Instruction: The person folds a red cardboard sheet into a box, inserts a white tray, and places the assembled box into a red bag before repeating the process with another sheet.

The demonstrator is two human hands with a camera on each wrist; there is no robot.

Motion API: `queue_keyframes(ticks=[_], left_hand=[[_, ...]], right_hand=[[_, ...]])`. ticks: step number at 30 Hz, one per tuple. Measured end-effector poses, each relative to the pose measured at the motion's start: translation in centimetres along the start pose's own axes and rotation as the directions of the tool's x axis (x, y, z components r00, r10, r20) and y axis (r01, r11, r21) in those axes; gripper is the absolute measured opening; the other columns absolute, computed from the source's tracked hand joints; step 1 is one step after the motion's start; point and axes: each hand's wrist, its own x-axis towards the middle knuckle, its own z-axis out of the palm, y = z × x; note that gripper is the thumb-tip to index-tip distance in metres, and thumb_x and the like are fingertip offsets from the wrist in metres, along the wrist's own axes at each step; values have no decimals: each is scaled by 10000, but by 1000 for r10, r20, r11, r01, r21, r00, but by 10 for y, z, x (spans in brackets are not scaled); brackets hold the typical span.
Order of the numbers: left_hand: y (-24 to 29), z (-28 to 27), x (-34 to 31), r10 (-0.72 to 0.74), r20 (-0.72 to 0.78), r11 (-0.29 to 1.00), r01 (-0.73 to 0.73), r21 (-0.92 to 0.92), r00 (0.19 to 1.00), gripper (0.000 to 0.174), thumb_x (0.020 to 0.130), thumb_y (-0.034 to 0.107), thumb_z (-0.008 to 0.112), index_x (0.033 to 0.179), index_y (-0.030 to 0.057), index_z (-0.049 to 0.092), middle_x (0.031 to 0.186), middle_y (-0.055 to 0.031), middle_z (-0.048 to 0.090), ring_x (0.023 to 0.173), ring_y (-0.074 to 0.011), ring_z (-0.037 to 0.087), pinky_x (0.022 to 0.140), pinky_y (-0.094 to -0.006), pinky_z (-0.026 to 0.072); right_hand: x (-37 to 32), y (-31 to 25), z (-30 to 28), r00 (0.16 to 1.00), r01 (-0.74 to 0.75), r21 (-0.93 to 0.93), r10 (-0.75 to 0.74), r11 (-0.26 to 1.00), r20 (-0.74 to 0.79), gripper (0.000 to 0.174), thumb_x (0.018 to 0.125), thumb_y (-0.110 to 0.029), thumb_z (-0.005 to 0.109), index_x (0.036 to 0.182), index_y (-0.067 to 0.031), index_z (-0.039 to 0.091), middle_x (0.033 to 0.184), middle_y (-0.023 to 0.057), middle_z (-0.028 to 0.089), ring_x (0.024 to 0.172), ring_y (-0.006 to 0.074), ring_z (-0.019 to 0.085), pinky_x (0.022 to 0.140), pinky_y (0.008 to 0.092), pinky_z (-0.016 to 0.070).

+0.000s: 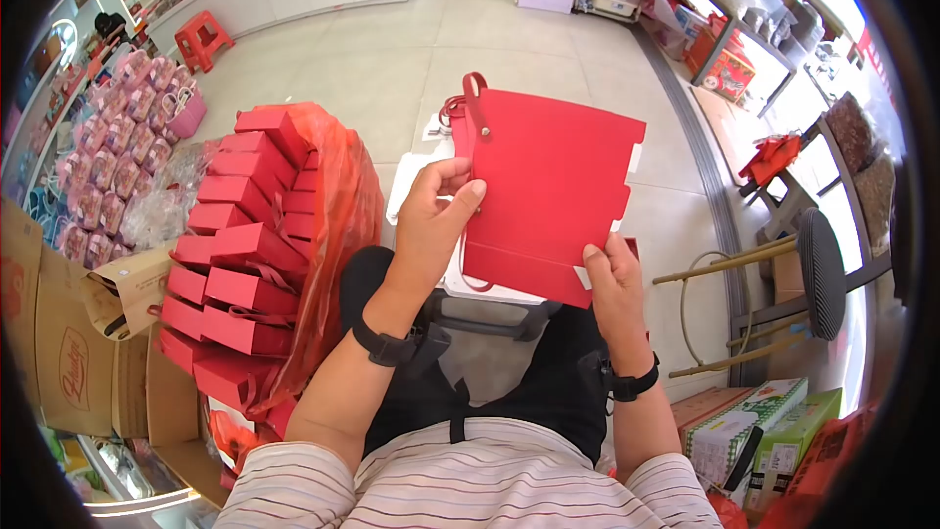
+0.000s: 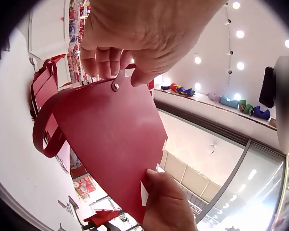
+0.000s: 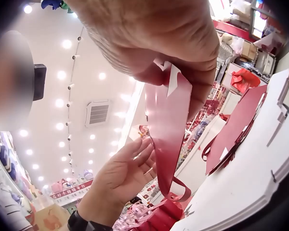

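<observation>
A flat red gift-box blank (image 1: 548,186) with white tabs is held up in front of me by both hands. My left hand (image 1: 436,220) pinches its left edge between thumb and fingers, just below a riveted red strap (image 1: 474,98). At the lower right corner, my right hand (image 1: 617,289) grips the blank with the thumb on the near face, beside a white tab. The right wrist view shows the blank edge-on, its strap looping off the far end. More flat red blanks (image 3: 236,125) lie on a white tabletop (image 3: 250,178) behind it.
Left of my legs, an orange plastic bag (image 1: 348,167) holds several folded red boxes (image 1: 245,279). Cardboard boxes (image 1: 69,333) stand farther left, near pink packaged goods (image 1: 117,157). A chair (image 1: 822,274) lies to the right, and green-and-white cartons (image 1: 764,431) sit below it.
</observation>
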Motion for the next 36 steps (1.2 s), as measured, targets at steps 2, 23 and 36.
queue_keyframes(ticks=[2, 23, 36], left_hand=[[-3, 0, 1, 20, -64, 995, -13, 96, 998, 315, 999, 133, 693, 1237, -41, 582, 1054, -74, 661, 935, -129, 642, 812, -277, 556], [-35, -18, -7, 97, -115, 977, -73, 198, 989, 116, 987, 67, 652, 1042, -34, 642, 1049, -115, 620, 898, -194, 646, 798, -320, 539], [-12, -9, -37, 421, -81, 726, -282, 627, 903, 193, 956, 51, 677, 1126, -19, 619, 1155, -221, 654, 1067, -333, 664, 906, -402, 539]], right_hand=[[-5, 6, 5, 997, -68, 3, 68, 998, -23, 128, 1045, -93, 549, 1078, 6, 624, 867, -24, 594, 814, 35, 532, 698, 243, 505], [-2, 16, 21, 994, 103, -326, -86, 940, 68, 182, 1004, -136, 597, 968, 35, 545, 699, 205, 548, 608, 243, 511, 600, 385, 452], [-1, 27, 24, 980, 191, -461, -191, 866, 46, 189, 992, -124, 613, 937, 28, 518, 680, 246, 530, 585, 396, 539, 570, 430, 451]])
